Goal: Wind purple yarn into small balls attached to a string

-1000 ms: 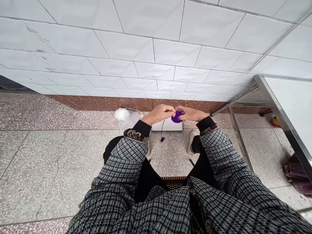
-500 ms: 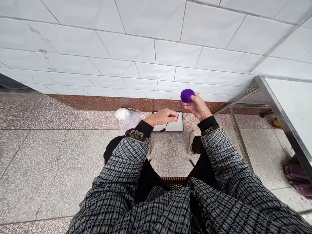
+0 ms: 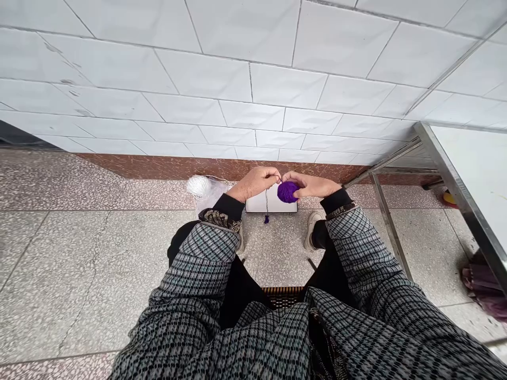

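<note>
A ball of purple yarn [image 3: 287, 192] is held in my right hand [image 3: 315, 186], thumb and fingers curled round it. Just left of it, my left hand [image 3: 257, 182] pinches a purple strand, its fingertips close to those of the right. Below the left fingers a thin dark strand [image 3: 266, 200] hangs down, ending in a small purple tuft [image 3: 266, 219]. Behind both hands lies a white board or shallow box with a dark edge [image 3: 255, 205], partly covered by them.
On the floor to the left, a ball of white yarn [image 3: 198, 186] rests on a clear plastic bag [image 3: 216, 192]. A white-tiled wall [image 3: 233, 116] rises in front. At right stands a metal-framed table [image 3: 467, 206]. My shoes [image 3: 312, 232] flank the board.
My right hand has brought the purple ball down and left, close to the left hand. My left hand has risen and shifted slightly left. The hanging strand has swung straighter.
</note>
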`<state>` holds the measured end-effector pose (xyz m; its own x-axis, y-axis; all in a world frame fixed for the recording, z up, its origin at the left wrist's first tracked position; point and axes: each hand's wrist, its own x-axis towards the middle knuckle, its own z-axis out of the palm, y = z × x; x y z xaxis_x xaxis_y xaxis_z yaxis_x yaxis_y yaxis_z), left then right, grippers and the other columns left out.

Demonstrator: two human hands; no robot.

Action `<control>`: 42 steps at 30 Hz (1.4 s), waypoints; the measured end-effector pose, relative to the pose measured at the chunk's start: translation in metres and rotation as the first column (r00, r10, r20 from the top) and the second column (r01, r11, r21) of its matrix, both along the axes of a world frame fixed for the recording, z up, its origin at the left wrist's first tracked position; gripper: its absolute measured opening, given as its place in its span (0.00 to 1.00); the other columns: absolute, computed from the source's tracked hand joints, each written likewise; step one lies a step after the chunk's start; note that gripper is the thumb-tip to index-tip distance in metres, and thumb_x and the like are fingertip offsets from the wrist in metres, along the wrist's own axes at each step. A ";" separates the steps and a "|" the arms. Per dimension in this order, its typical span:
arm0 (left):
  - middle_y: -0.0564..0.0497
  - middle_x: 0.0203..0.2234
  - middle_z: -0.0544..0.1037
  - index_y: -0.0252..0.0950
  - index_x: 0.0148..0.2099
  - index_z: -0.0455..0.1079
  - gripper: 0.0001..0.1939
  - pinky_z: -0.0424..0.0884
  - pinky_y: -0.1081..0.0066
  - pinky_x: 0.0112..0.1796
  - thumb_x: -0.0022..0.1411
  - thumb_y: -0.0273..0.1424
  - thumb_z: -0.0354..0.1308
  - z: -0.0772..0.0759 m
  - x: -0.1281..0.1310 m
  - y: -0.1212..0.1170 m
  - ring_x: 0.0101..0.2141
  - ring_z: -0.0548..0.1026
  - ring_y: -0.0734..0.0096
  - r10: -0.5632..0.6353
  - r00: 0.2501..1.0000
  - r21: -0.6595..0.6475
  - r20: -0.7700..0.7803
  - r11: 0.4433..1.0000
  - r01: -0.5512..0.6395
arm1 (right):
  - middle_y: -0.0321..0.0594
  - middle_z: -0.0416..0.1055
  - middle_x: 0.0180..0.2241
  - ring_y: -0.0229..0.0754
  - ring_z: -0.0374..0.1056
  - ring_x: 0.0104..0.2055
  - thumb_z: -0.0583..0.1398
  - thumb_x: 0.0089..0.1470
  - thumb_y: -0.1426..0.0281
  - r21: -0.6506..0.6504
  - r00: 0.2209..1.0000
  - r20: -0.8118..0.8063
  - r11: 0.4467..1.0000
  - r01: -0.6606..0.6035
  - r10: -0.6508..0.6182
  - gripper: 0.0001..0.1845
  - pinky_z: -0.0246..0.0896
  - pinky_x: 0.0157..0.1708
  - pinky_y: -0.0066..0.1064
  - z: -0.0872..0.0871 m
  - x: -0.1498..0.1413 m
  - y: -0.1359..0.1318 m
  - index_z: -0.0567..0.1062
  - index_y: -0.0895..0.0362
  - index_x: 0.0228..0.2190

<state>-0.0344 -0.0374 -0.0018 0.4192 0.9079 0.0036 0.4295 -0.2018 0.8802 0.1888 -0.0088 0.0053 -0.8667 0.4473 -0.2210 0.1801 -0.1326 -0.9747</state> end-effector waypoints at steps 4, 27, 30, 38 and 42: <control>0.56 0.20 0.67 0.35 0.31 0.67 0.09 0.60 0.73 0.30 0.61 0.32 0.49 -0.003 0.004 0.001 0.25 0.65 0.74 0.078 0.997 0.000 -0.016 0.997 -0.078 | 0.39 0.69 0.41 0.35 0.69 0.32 0.71 0.44 0.63 -0.103 0.967 -0.206 0.986 0.129 -0.148 0.31 0.69 0.27 0.27 0.003 0.006 0.001 0.65 0.55 0.46; 0.55 0.22 0.69 0.34 0.30 0.69 0.09 0.61 0.73 0.32 0.60 0.30 0.51 0.010 0.006 -0.007 0.27 0.65 0.75 -0.034 0.999 0.040 0.036 0.999 0.032 | 0.40 0.70 0.39 0.35 0.69 0.31 0.67 0.43 0.74 0.019 0.997 0.064 0.999 0.039 -0.040 0.24 0.69 0.25 0.27 -0.005 0.003 0.003 0.68 0.57 0.44; 0.55 0.21 0.66 0.34 0.29 0.66 0.10 0.61 0.72 0.32 0.62 0.30 0.50 0.006 0.005 -0.005 0.26 0.65 0.75 -0.008 0.998 0.022 0.055 1.000 0.007 | 0.41 0.70 0.41 0.36 0.70 0.31 0.71 0.44 0.63 -0.093 0.967 -0.210 0.988 0.125 -0.143 0.31 0.70 0.27 0.28 0.004 0.007 -0.001 0.67 0.56 0.47; 0.56 0.21 0.66 0.34 0.33 0.69 0.09 0.60 0.74 0.28 0.63 0.30 0.51 0.004 0.014 -0.008 0.22 0.64 0.77 -0.125 0.992 -0.079 0.017 0.989 0.126 | 0.39 0.69 0.42 0.37 0.71 0.36 0.69 0.47 0.54 -0.134 0.647 -0.322 0.710 0.692 -0.691 0.32 0.74 0.35 0.31 0.003 -0.003 0.010 0.63 0.50 0.48; 0.56 0.21 0.67 0.33 0.34 0.71 0.10 0.58 0.75 0.26 0.62 0.30 0.51 0.011 0.015 -0.012 0.21 0.63 0.78 -0.171 0.985 -0.064 -0.025 0.984 0.169 | 0.38 0.68 0.43 0.35 0.70 0.35 0.67 0.49 0.65 0.054 0.663 -0.171 0.665 0.745 -0.729 0.25 0.72 0.31 0.28 -0.014 -0.009 0.018 0.60 0.51 0.44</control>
